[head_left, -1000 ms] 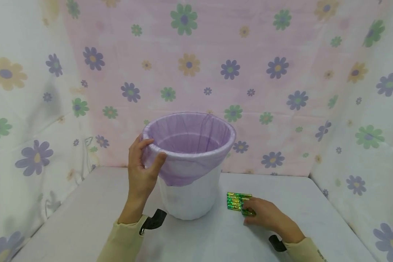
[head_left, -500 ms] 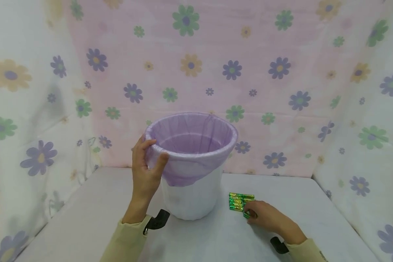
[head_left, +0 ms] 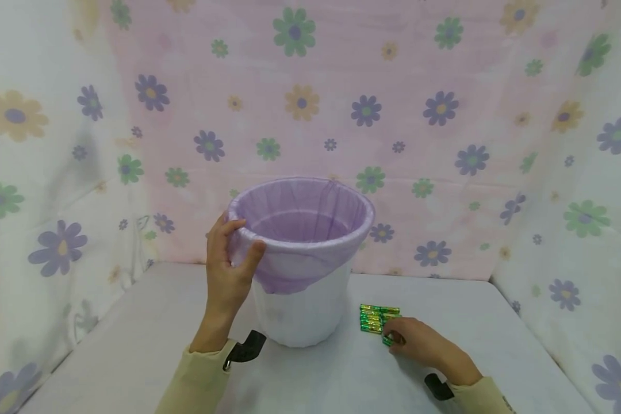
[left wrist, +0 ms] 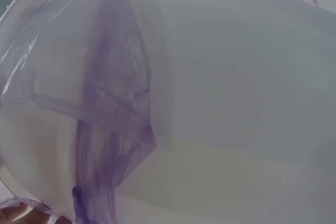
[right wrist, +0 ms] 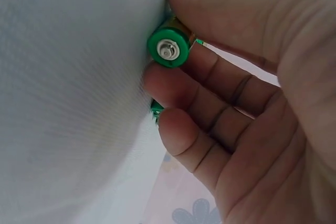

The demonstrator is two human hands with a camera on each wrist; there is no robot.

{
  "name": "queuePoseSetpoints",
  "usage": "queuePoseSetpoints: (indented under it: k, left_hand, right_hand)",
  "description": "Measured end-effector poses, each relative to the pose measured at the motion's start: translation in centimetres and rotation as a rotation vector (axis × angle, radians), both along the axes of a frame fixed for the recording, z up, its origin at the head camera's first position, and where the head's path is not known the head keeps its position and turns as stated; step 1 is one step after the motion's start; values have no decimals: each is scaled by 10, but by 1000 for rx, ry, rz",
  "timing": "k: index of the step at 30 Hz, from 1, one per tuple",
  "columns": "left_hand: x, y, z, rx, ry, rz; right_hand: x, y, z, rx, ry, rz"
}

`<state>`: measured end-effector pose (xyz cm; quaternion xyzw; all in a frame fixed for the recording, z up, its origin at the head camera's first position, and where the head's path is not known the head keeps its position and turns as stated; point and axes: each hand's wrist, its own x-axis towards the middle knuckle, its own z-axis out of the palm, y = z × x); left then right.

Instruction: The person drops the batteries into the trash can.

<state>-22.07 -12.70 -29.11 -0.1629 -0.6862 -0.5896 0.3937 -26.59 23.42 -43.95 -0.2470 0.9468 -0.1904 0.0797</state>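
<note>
gripping the bin [head_left: 302, 305] rim with my left hand [head_left: 227, 270] steadies it on the desk [head_left: 134, 345]. my right hand [head_left: 419, 345] pinches one battery [right wrist: 170, 48] from the row [head_left: 375, 318] beside the bin.

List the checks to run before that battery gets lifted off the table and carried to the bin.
1. Right hand pinches one green battery between thumb and fingers: ok.
2. Battery free of the other batteries in the row: cannot tell, fingers hide the contact.
3. Left hand grips the rim of the white bin: ok.
4. Purple liner folded over the rim, mouth open: ok.
5. Bin standing upright on the table: ok.
6. Inside of the bin free of other things: cannot tell, the bottom is out of sight.
</note>
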Motion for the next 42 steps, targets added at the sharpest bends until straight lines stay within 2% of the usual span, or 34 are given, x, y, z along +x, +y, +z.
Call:
queuePoseSetpoints:
  k: [7, 12, 19, 26, 33, 37, 42]
  left_hand:
    - [0, 0, 0, 6, -5, -18]
    - [0, -1, -1, -4, 1, 1]
    - [1, -3, -1, -24, 3, 17]
    - [0, -1, 0, -2, 4, -8]
    - [-26, -11, -23, -10, 11, -1]
    - [-22, -10, -21, -2, 4, 0]
    - [-7, -3, -8, -4, 18, -6]
  right_hand:
    - [1, 0, 5, 16, 22, -13]
    - [3, -1, 22, -7, 75, 58]
    - [8, -5, 69, -38, 136, 120]
    - [8, -4, 120, -9, 210, 181]
    - [10, -17, 178, -18, 313, 252]
    - [8, -25, 203, -77, 389, 319]
    - [5, -36, 227, -127, 451, 362]
